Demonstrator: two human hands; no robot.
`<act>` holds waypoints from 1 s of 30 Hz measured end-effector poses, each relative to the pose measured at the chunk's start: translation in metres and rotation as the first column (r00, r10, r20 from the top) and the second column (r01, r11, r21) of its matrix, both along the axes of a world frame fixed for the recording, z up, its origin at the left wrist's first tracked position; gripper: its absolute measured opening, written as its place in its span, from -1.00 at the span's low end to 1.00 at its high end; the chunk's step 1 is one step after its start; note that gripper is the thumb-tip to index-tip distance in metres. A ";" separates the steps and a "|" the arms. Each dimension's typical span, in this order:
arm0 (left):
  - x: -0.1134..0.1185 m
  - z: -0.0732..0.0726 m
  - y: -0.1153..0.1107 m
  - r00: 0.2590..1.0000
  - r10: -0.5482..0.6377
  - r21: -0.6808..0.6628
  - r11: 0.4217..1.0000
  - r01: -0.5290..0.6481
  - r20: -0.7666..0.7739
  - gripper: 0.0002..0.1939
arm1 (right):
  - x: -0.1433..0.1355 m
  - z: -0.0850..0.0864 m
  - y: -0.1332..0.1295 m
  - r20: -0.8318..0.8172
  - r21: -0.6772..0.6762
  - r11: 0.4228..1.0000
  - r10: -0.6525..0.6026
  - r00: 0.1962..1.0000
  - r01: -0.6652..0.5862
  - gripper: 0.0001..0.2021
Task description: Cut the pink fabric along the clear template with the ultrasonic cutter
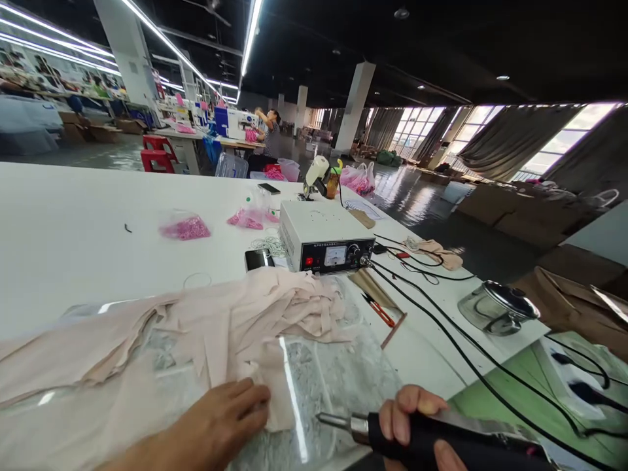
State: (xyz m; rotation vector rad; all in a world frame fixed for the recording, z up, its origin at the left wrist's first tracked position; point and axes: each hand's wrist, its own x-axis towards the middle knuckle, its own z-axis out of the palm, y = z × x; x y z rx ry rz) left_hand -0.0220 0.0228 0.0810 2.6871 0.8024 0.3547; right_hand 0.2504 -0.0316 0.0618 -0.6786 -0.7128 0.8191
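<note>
The left hand (220, 418) rests palm down on the near end of a heap of thin, pale pink cloth (275, 307), its fingers bent and close together; the thumb is hidden, so I cannot tell whether it pinches the cloth or only presses it. The right hand (409, 418) has its fingers wrapped around a thick, black-handled tool with a pointed metal tip (456, 437); the tool's rear end is cut off by the bottom edge, and the tip points left, apart from the cloth and the left hand

The cloth lies in folds over a glossy, clear plastic sheet (338, 392) on the white bench (98, 222) and runs out of view on the left; its overlaps hide how many pieces there are. Behind it stands a white metal box with a black dial panel (326, 229), and the cloth partly covers a dark, flat phone-like object (258, 260). Orange-handled snips (380, 311) lie near the box. Black cables (456, 332) trail to the lower right, where their ends leave the view. The far worker (269, 134) is too small to make out well
</note>
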 end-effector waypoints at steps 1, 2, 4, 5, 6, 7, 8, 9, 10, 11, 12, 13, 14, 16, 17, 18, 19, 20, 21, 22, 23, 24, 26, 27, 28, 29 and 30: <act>-0.001 0.002 -0.008 0.999 -0.032 0.032 0.999 0.033 -0.029 -0.55 | -0.002 0.007 -0.002 0.005 -0.021 1.000 -0.011 1.000 0.011 -0.80; -0.004 0.003 -0.013 0.997 -0.056 0.071 0.996 0.060 -0.055 -0.50 | -0.004 0.012 -0.003 0.008 -0.036 0.999 -0.014 1.000 0.014 -0.80; -0.010 0.002 -0.021 0.991 -0.095 0.156 0.982 0.110 -0.099 -0.42 | -0.008 0.018 -0.003 -0.002 -0.024 0.999 -0.042 0.999 0.042 -0.80; -0.015 -0.001 -0.023 0.988 -0.106 0.193 0.973 0.126 -0.112 -0.36 | -0.011 0.019 -0.003 -0.007 -0.007 0.999 -0.045 0.999 0.045 -0.80; -0.020 -0.006 -0.024 0.986 -0.113 0.224 0.965 0.138 -0.120 -0.30 | -0.015 0.018 -0.002 -0.010 0.014 0.999 -0.043 0.999 0.043 -0.80; -0.025 -0.013 -0.025 0.986 -0.108 0.249 0.959 0.136 -0.123 -0.23 | -0.019 0.017 -0.001 -0.007 0.036 0.999 -0.033 0.999 0.033 -0.81; -0.030 -0.020 -0.026 0.988 -0.106 0.261 0.956 0.133 -0.116 -0.18 | -0.024 0.016 0.000 -0.002 0.056 0.998 -0.018 1.000 0.018 -0.82; -0.034 -0.027 -0.027 0.991 -0.093 0.263 0.958 0.115 -0.095 -0.16 | -0.028 0.015 0.002 0.004 0.077 0.997 -0.005 1.000 0.005 -0.83; -0.038 -0.033 -0.028 0.995 -0.075 0.247 0.965 0.090 -0.070 -0.16 | -0.033 0.013 0.004 0.012 0.094 0.995 0.010 1.000 -0.011 -0.83; -0.041 -0.038 -0.029 0.998 -0.055 0.228 0.972 0.062 -0.037 -0.19 | -0.037 0.012 0.006 0.016 0.107 0.994 0.024 1.000 -0.026 -0.83; -0.043 -0.041 -0.029 1.000 -0.022 0.208 0.978 0.024 -0.012 -0.21 | -0.040 0.011 0.009 0.018 0.114 0.993 0.037 0.999 -0.039 -0.83; -0.044 -0.043 -0.030 1.000 0.010 0.192 0.981 -0.011 0.006 -0.25 | -0.042 0.010 0.011 0.020 0.120 0.992 0.047 0.999 -0.049 -0.83; -0.044 -0.043 -0.030 0.999 0.041 0.189 0.981 -0.044 0.018 -0.28 | -0.044 0.008 0.013 0.022 0.120 0.991 0.054 0.998 -0.057 -0.83; -0.041 -0.038 -0.026 0.998 0.060 0.216 0.974 -0.064 0.022 -0.30 | -0.044 0.006 0.016 0.025 0.123 0.991 0.052 0.998 -0.055 -0.83; -0.037 -0.034 -0.024 0.999 0.046 0.242 0.969 -0.050 0.023 -0.31 | -0.043 0.006 0.017 0.026 0.124 0.991 0.044 0.999 -0.047 -0.83; -0.032 -0.031 -0.020 0.999 0.030 0.272 0.962 -0.037 0.027 -0.31 | -0.043 0.005 0.019 0.028 0.127 0.991 0.032 0.999 -0.036 -0.83; -0.027 -0.028 -0.015 1.000 0.014 0.299 0.954 -0.022 0.028 -0.33 | -0.042 0.005 0.020 0.032 0.133 0.991 0.017 0.999 -0.021 -0.83; -0.021 -0.026 -0.011 0.999 0.000 0.325 0.946 -0.010 0.032 -0.36 | -0.041 0.004 0.022 0.036 0.140 0.990 -0.003 0.999 -0.002 -0.83; -0.014 -0.026 -0.006 0.999 -0.018 0.344 0.939 0.008 0.028 -0.39 | -0.041 0.004 0.024 0.041 0.149 0.989 -0.025 0.999 0.019 -0.82; -0.009 -0.028 -0.002 0.999 -0.046 0.359 0.933 0.037 0.016 -0.42 | -0.041 0.004 0.026 0.050 0.156 0.987 -0.047 0.998 0.038 -0.82; -0.004 -0.030 0.001 0.997 -0.072 0.370 0.927 0.067 0.000 -0.44 | -0.042 0.004 0.029 0.061 0.163 0.985 -0.065 0.996 0.055 -0.82; -0.001 -0.034 0.003 0.996 -0.082 0.375 0.923 0.083 -0.018 -0.44 | -0.043 0.003 0.031 0.074 0.165 0.984 -0.075 0.994 0.062 -0.83; 0.001 -0.041 0.006 0.997 -0.070 0.383 0.920 0.079 -0.038 -0.41 | -0.044 0.001 0.037 0.100 0.162 0.985 -0.079 0.992 0.062 -0.84; 0.000 -0.043 0.007 0.998 -0.051 0.386 0.920 0.063 -0.042 -0.40 | -0.043 -0.001 0.039 0.108 0.162 0.984 -0.085 0.991 0.067 -0.85; -0.002 -0.044 0.007 0.998 -0.050 0.393 0.917 0.065 -0.049 -0.39 | -0.042 -0.002 0.041 0.112 0.162 0.984 -0.097 0.989 0.079 -0.85; -0.005 -0.043 0.007 0.996 -0.062 0.399 0.913 0.081 -0.060 -0.38 | -0.039 -0.003 0.043 0.113 0.166 0.981 -0.124 0.986 0.104 -0.86; -0.008 -0.041 0.008 0.994 -0.080 0.404 0.909 0.103 -0.074 -0.37 | -0.036 -0.004 0.044 0.112 0.169 0.976 -0.158 0.981 0.138 -0.86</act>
